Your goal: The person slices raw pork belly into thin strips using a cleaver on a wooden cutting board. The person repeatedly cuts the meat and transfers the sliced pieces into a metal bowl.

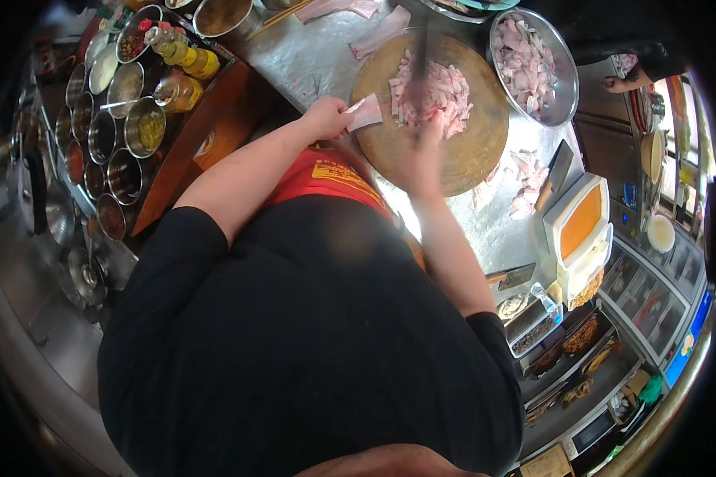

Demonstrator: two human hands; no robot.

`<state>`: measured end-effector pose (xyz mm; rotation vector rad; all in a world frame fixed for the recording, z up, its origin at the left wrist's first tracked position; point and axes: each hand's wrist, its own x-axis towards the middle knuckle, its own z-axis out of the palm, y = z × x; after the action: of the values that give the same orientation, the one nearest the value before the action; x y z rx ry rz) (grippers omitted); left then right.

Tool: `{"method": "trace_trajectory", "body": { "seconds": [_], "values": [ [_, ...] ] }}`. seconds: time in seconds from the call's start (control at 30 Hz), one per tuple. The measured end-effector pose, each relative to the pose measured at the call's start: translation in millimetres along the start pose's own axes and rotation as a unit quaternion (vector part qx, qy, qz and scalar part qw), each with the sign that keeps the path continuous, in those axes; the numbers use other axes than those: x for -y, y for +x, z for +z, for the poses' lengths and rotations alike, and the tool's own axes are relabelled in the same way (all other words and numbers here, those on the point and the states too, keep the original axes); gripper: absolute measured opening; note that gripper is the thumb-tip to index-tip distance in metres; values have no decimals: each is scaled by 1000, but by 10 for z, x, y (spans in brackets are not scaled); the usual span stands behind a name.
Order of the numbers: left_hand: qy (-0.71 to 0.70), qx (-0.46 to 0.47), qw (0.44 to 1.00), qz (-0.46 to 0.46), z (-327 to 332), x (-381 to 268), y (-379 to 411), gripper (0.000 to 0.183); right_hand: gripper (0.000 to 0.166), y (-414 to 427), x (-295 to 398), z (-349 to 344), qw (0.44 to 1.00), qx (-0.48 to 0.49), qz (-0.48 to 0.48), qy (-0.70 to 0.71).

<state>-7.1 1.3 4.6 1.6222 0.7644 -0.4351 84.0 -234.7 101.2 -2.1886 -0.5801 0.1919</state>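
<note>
My left hand (pixel 328 118) pinches a pale strip of fish fillet (pixel 365 113) at the near left rim of a round wooden chopping block (pixel 483 149). Blurred by motion, my right hand (pixel 423 140) grips a knife (pixel 420 59), whose blade shows as a dark upright streak over the block. Beneath it lies a heap of cut fish pieces (pixel 453 92), partly hidden by the blade and hand. Whether the blade touches the fish cannot be made out.
A steel bowl of fish pieces (pixel 528 71) stands right of the block. Fillets (pixel 385 33) lie behind it. At right are a cleaver (pixel 554 173) and orange-filled tub (pixel 582 226); at left, seasoning pots (pixel 146 128) and bottles (pixel 194 59). Another person's hand (pixel 626 82) shows top right.
</note>
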Motion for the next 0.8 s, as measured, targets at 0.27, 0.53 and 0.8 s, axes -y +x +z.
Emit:
{"method": "trace_trajectory", "body": {
  "seconds": [0.27, 0.53, 0.8],
  "values": [
    [105, -46, 992, 48, 84, -322, 19, 28, 51, 292, -309, -105, 985, 113, 71, -109],
    [210, -64, 976, 6, 75, -141, 98, 37, 43, -39, -363, 424, 976, 163, -6, -144],
    [225, -117, 967, 21, 44, -168, 86, 33, 29, 491, 198, -190, 997, 38, -24, -69]
  ]
}}
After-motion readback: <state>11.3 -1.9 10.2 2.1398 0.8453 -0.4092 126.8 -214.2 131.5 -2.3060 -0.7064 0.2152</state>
